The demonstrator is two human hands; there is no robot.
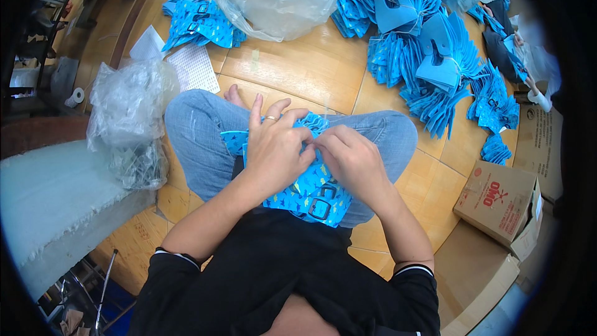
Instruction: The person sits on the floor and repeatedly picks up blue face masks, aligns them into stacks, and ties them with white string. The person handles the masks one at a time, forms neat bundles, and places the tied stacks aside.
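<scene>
A bundle of blue printed pieces (308, 183) with small yellow and dark figures and black-rimmed openings lies across my lap. My left hand (280, 146) rests over its far left part, some fingers raised and apart, while the thumb and a fingertip come together at the middle. Closed in a pinch, my right hand (351, 158) meets it there from the right. Whatever the two sets of fingertips hold is too small to make out. The bundle fans out beyond my hands, and part of it is hidden under them.
Gathered blue bundles (444, 56) pile up at the far right; another blue stack (202, 25) lies far left beside a printed sheet (194, 67). Clear plastic bags (273, 3) and crumpled plastic (127, 102) lie around. Cardboard boxes (497, 202) stand right. Another person's arm (532, 84) shows far right.
</scene>
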